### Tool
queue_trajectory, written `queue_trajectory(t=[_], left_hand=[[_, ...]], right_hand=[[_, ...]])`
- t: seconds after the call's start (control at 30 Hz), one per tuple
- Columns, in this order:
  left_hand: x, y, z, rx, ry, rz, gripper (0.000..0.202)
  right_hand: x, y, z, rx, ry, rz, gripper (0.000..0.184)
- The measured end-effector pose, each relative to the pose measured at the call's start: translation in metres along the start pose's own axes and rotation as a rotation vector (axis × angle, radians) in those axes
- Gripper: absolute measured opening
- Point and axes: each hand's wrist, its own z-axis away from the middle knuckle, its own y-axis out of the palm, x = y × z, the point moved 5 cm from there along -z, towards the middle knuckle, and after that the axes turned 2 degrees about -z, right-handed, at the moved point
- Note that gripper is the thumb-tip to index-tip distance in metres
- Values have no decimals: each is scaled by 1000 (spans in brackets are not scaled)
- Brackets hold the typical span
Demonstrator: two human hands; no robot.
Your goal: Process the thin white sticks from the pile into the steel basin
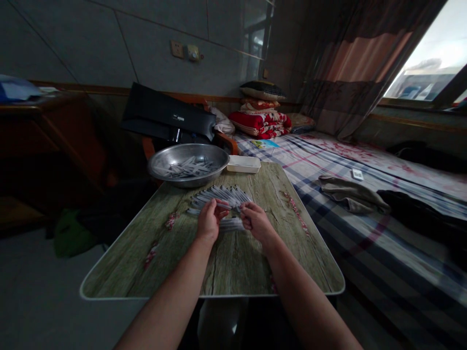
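My left hand (209, 219) and right hand (256, 222) work together at twelve o'clock, pinching into a fanned row of slim pale sticks (219, 196) on the wood-print tabletop (175, 262); neither hand is clenched, as the fingers curve in gently and the fingertips close on the sticks, though I cannot tell how many each hand has; a light pinch suits pieces this thin, and keeping my wrists low and my fingers close to the row should leave the neighbouring sticks undisturbed; an even fan lets me see each stick separately; at eleven o'clock, a steel basin (188, 148) holds more of the same sticks (188, 169); just beside it, near the tabletop's far edge at twelve o'clock, sits a white plastic box (243, 164); at two o'clock, a bed with a plaid sheet (365, 243) carries a crumpled grey cloth (350, 194); a red floral quilt (260, 125) lies folded in a stack at the bed's far end.
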Motion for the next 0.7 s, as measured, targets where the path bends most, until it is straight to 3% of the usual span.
queue_trajectory(t=[0.23, 0.37, 0.47, 0.6, 0.7], left_hand=[[-4, -21, -14, -162, -13, 231, 21], [-9, -28, -21, -219, -7, 345, 16], [-5, -18, -16, -111, -83, 339, 6], [11, 10, 3, 155, -251, 162, 22], [18, 19, 11, 199, -274, 74, 24]], right_hand=[[3, -3, 6, 163, 155, 50, 38], [14, -13, 4, 125, 72, -69, 30], [18, -13, 1, 82, -55, -111, 30], [7, 2, 0, 102, -104, 44, 32], [-1, 11, -3, 119, -143, 240, 30]])
